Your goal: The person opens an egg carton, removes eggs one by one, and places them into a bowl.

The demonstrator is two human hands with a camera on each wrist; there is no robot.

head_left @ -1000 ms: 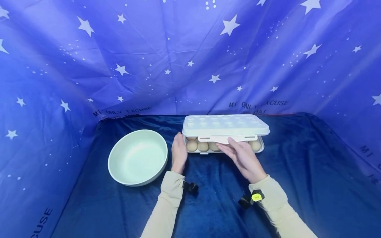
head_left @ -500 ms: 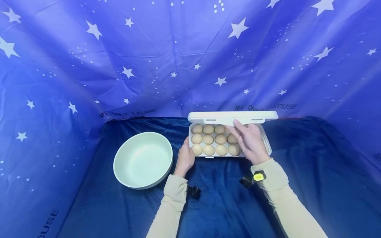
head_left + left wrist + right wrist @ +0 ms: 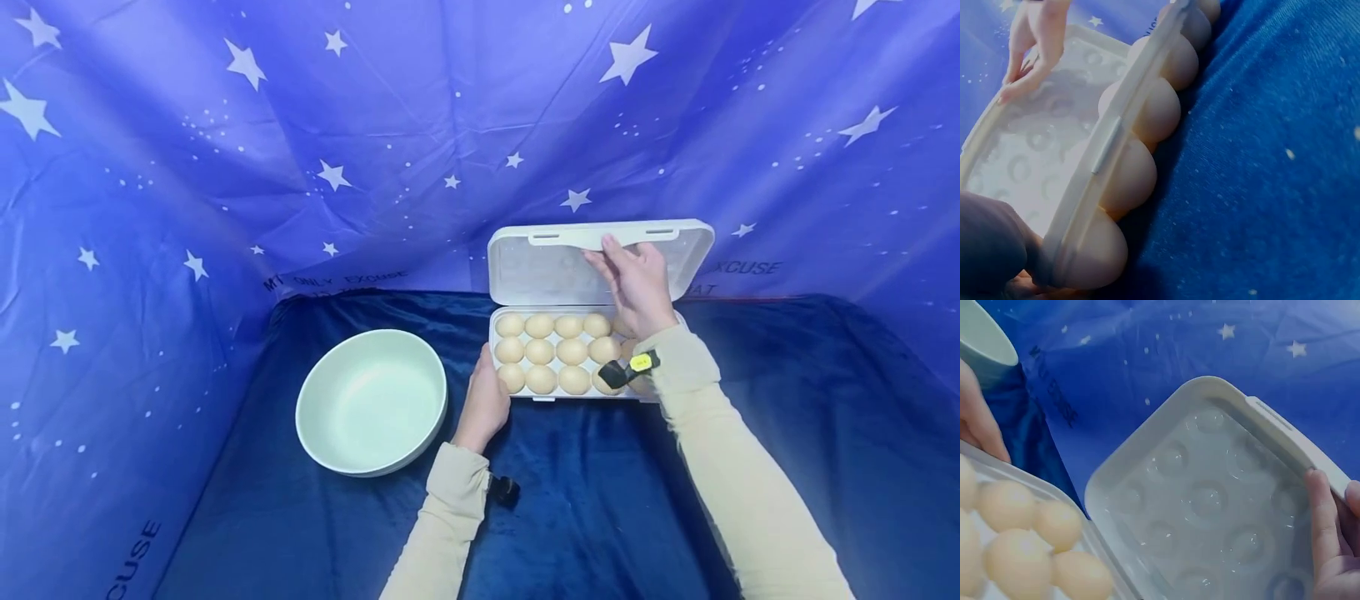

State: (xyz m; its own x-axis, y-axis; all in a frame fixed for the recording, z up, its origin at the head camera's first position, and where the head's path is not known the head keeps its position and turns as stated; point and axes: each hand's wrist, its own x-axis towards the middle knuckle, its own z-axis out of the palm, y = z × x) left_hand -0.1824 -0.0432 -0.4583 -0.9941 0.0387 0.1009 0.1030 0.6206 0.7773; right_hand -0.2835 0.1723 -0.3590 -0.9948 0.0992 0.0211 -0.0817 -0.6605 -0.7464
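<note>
A white plastic egg box (image 3: 544,397) lies on the blue cloth with its lid (image 3: 551,271) raised upright at the back. Rows of light brown eggs (image 3: 540,351) fill the tray. My right hand (image 3: 639,283) pinches the lid's front edge at the latch strip, fingers on the inner face, as the right wrist view shows. At the tray's left end, my left hand (image 3: 483,407) holds the side; its thumb (image 3: 991,237) is close to the corner in the left wrist view. My right forearm hides some eggs on the right.
A pale green bowl (image 3: 371,402) stands left of the egg box, beside my left hand, with nothing in it. Behind the table hangs a blue star-patterned curtain (image 3: 420,108). Dark blue cloth (image 3: 570,500) covers the table.
My right hand has swung the lid up and back from nearly closed to upright, uncovering the eggs. My left hand has stayed at the tray's left end.
</note>
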